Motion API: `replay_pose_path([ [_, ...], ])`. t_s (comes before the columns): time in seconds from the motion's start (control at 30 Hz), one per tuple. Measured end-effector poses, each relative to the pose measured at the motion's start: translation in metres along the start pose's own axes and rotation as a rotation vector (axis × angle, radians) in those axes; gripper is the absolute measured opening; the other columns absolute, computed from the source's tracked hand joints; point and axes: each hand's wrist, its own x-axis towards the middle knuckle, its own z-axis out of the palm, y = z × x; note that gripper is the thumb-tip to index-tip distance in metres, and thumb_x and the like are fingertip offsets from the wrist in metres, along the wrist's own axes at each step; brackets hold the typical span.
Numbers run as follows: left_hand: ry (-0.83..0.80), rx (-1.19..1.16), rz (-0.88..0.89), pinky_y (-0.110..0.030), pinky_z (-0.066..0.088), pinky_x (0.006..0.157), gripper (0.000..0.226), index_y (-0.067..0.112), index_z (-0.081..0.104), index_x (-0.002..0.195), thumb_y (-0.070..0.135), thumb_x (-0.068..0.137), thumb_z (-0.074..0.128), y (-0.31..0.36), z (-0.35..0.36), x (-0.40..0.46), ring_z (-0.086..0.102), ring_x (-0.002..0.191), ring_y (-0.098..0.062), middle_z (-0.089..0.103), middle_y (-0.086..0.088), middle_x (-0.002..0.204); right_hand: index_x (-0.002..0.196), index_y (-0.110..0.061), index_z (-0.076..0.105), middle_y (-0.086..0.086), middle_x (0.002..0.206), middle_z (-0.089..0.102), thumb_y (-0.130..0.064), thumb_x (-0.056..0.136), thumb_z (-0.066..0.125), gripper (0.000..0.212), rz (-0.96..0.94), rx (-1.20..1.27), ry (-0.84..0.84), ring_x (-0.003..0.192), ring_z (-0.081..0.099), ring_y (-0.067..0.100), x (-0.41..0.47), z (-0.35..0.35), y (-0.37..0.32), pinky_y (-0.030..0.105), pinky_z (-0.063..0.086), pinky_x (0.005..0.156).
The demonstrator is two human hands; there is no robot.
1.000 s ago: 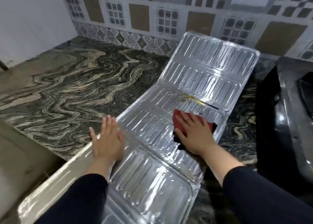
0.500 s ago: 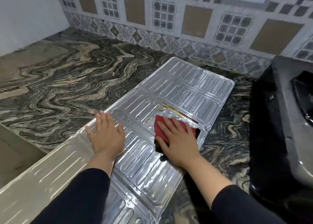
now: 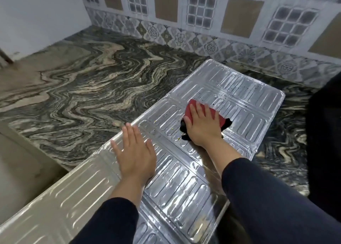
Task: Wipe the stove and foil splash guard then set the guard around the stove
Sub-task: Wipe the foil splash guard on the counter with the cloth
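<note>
The ribbed foil splash guard (image 3: 245, 103) lies flat on the marble counter, running from the near left to the far right. Small dark specks dot its far panel. My right hand (image 3: 202, 125) presses flat on a red and black cloth (image 3: 220, 119) on the guard's middle panel. My left hand (image 3: 135, 151) rests flat, fingers straight, on the guard's left edge. A dark edge of the stove (image 3: 323, 142) shows at the far right, mostly out of frame.
The swirled marble counter (image 3: 88, 88) stretches to the left and back. A patterned tile wall (image 3: 203, 18) rises behind it. The guard's near panel (image 3: 46, 206) overhangs the counter's front edge at lower left.
The guard's far panel, raised a second ago, now lies flat. My right hand has slid the cloth farther along the guard, and the yellow smear is gone. My left hand stays on the left edge.
</note>
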Motion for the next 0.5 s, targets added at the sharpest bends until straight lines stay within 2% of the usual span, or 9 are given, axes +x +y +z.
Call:
replay_pose_path([
  [0.1,0.004,0.004,0.000,-0.056,-0.005,0.117,0.063,0.009,-0.008,0.152,0.037,0.098,0.010,0.000,0.001,0.000,-0.017,0.147,-0.019,-0.017,-0.007,0.160,0.152,-0.030,0.011,-0.008,0.162,0.003,-0.039,0.101,0.013,0.052,-0.129,0.129,-0.079,0.148,-0.002,0.017,0.035,-0.008,-0.018,0.046,-0.005,0.118],
  [0.17,0.010,-0.002,-0.007,-0.056,-0.005,0.118,0.063,0.010,-0.007,0.152,0.037,0.098,0.009,-0.001,0.002,0.002,-0.017,0.147,-0.019,-0.017,-0.006,0.160,0.149,-0.033,0.024,-0.010,0.160,0.013,-0.031,0.100,0.021,0.049,-0.182,0.248,-0.122,0.147,0.005,0.013,0.051,-0.017,-0.032,0.042,-0.003,0.118],
  [0.27,0.022,0.005,-0.015,-0.055,-0.004,0.118,0.065,0.011,-0.005,0.152,0.038,0.094,0.001,-0.001,0.002,0.002,-0.015,0.148,-0.018,-0.014,-0.005,0.160,0.140,-0.036,0.040,-0.004,0.157,0.026,-0.024,0.098,0.032,0.045,-0.306,0.346,-0.177,0.146,0.015,0.014,0.048,-0.024,-0.060,0.037,0.003,0.118],
  [0.37,0.025,-0.001,-0.023,-0.054,-0.004,0.119,0.066,0.012,-0.003,0.153,0.034,0.090,-0.002,-0.001,0.002,0.002,-0.014,0.148,-0.015,-0.011,-0.002,0.161,0.144,-0.038,0.033,-0.012,0.158,0.022,-0.032,0.097,0.029,0.048,-0.533,0.225,-0.172,0.147,0.010,0.012,0.012,-0.007,-0.079,0.041,-0.001,0.119],
  [0.43,0.022,-0.021,-0.034,-0.052,-0.004,0.119,0.063,0.013,-0.003,0.152,0.032,0.092,-0.002,-0.001,0.001,0.002,-0.013,0.148,-0.013,-0.010,-0.001,0.161,0.146,-0.041,0.026,-0.016,0.158,0.016,-0.045,0.090,0.014,0.058,-0.618,0.094,-0.119,0.148,0.004,0.011,-0.011,0.003,-0.072,0.046,-0.003,0.118],
  [0.5,0.026,-0.045,-0.043,-0.051,-0.004,0.119,0.063,0.015,-0.003,0.152,0.032,0.092,-0.003,-0.001,-0.001,0.000,-0.012,0.148,-0.011,-0.009,0.001,0.161,0.147,-0.042,0.022,-0.017,0.159,0.013,-0.050,0.080,0.002,0.070,-0.652,0.000,-0.095,0.148,0.004,0.013,-0.023,0.005,-0.054,0.049,-0.001,0.117],
])
